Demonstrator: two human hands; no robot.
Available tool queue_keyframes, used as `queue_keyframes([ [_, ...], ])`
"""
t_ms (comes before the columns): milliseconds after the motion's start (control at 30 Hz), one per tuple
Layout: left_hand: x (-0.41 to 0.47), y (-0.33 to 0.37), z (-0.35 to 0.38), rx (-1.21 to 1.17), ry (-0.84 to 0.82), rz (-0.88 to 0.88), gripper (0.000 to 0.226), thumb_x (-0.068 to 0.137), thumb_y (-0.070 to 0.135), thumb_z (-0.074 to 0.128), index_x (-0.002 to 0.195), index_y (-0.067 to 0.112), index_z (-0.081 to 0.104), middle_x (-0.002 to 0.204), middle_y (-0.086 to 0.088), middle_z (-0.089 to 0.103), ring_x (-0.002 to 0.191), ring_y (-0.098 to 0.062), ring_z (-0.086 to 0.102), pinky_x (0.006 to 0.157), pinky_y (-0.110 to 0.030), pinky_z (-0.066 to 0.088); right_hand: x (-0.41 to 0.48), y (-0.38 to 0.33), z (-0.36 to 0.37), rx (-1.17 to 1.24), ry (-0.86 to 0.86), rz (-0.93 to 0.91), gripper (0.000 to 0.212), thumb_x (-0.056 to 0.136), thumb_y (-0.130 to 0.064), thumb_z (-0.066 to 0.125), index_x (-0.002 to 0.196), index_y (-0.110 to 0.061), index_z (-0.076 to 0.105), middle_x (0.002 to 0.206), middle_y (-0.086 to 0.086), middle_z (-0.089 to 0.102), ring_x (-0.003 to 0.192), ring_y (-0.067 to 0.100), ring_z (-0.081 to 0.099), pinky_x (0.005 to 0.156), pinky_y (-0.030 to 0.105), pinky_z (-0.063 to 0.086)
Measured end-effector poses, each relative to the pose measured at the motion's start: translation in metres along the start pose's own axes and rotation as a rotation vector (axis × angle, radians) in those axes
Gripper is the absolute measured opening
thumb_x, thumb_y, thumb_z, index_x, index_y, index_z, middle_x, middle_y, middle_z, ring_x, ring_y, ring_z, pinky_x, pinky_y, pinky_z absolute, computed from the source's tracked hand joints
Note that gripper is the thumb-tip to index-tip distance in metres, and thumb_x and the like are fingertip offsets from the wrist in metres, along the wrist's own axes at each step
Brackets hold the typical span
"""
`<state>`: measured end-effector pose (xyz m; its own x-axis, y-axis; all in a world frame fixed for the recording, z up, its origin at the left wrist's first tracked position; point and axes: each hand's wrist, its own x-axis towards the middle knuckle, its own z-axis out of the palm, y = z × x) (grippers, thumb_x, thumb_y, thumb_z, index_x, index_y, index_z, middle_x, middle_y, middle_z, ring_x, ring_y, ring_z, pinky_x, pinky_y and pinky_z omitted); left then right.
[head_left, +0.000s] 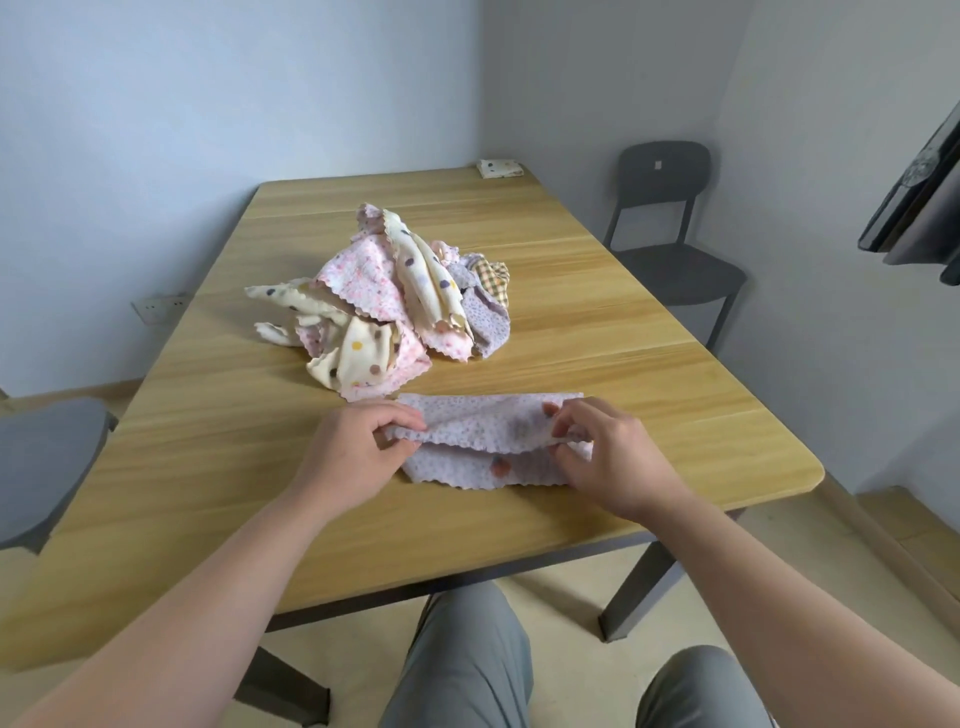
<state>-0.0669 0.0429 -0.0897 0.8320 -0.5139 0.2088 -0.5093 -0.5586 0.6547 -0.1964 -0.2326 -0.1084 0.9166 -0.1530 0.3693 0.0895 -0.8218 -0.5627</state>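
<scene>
A lilac flowered cloth (483, 423) with a scalloped edge lies on the wooden table (597, 322) near its front edge, its upper half doubled over toward me. My left hand (358, 452) pinches the folded edge at the cloth's left end. My right hand (608, 457) pinches the same edge at the right end. Behind the cloth, mid-table, sits a loose pile of small cloths (389, 306) in pink, cream with dots, lilac and check.
A folded cream cloth (498, 168) lies at the table's far right corner. A dark grey chair (670, 228) stands to the right of the table, another grey chair (41, 462) to the left. Walls close in behind. My knees show under the front edge.
</scene>
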Motion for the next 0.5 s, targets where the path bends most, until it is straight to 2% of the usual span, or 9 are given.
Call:
queue_keyframes([
  [67, -0.008, 0.001, 0.001, 0.071, -0.028, 0.033, 0.022, 0.087, 0.016, 0.077, 0.099, 0.034, 0.077, 0.113, 0.028, 0.066, 0.105, 0.019, 0.054, 0.09, 0.003, 0.034, -0.01, 0.0, 0.005, 0.005, -0.003, -0.022, 0.014, 0.083, -0.005, 0.067, 0.093, -0.016, 0.065, 0.107, -0.008, 0.062, 0.108, 0.001, 0.061, 0.086, 0.023, 0.052],
  [133, -0.012, -0.002, 0.001, 0.104, -0.025, 0.065, 0.021, 0.086, 0.017, 0.078, 0.099, 0.034, 0.078, 0.115, 0.028, 0.064, 0.102, 0.023, 0.051, 0.088, 0.007, 0.031, -0.016, 0.0, 0.008, 0.016, 0.004, -0.029, 0.013, 0.084, -0.007, 0.067, 0.092, -0.017, 0.064, 0.111, -0.007, 0.063, 0.115, 0.007, 0.063, 0.085, 0.03, 0.055],
  [233, -0.017, -0.004, 0.001, 0.163, -0.06, 0.081, 0.021, 0.089, 0.021, 0.076, 0.104, 0.035, 0.077, 0.12, 0.028, 0.061, 0.107, 0.018, 0.053, 0.089, 0.007, 0.028, -0.022, 0.002, 0.011, 0.008, 0.024, -0.035, 0.01, 0.085, -0.009, 0.071, 0.091, -0.015, 0.065, 0.11, -0.012, 0.061, 0.1, 0.009, 0.067, 0.075, 0.034, 0.055],
  [333, -0.02, -0.009, 0.004, 0.183, -0.095, 0.086, 0.021, 0.091, 0.024, 0.074, 0.108, 0.034, 0.077, 0.125, 0.025, 0.062, 0.113, 0.012, 0.054, 0.092, 0.006, 0.026, -0.025, 0.003, 0.012, 0.011, 0.032, -0.026, 0.009, 0.086, -0.012, 0.074, 0.09, -0.014, 0.066, 0.107, -0.007, 0.064, 0.079, 0.013, 0.065, 0.071, 0.035, 0.055],
  [433, -0.023, -0.012, 0.005, 0.17, -0.105, 0.081, 0.021, 0.089, 0.03, 0.076, 0.109, 0.035, 0.077, 0.128, 0.021, 0.065, 0.115, 0.01, 0.056, 0.102, -0.005, 0.035, -0.026, 0.004, 0.012, 0.018, 0.028, -0.02, 0.008, 0.087, -0.013, 0.075, 0.09, -0.012, 0.068, 0.107, -0.003, 0.066, 0.08, 0.013, 0.064, 0.071, 0.037, 0.056],
  [500, -0.025, -0.012, 0.006, 0.174, -0.137, 0.07, 0.026, 0.085, 0.041, 0.079, 0.11, 0.036, 0.077, 0.131, 0.023, 0.063, 0.117, 0.01, 0.056, 0.105, -0.014, 0.039, -0.026, 0.005, 0.013, 0.013, 0.02, -0.016, 0.007, 0.087, -0.014, 0.075, 0.089, -0.012, 0.068, 0.108, -0.001, 0.066, 0.088, 0.011, 0.065, 0.074, 0.038, 0.056],
])
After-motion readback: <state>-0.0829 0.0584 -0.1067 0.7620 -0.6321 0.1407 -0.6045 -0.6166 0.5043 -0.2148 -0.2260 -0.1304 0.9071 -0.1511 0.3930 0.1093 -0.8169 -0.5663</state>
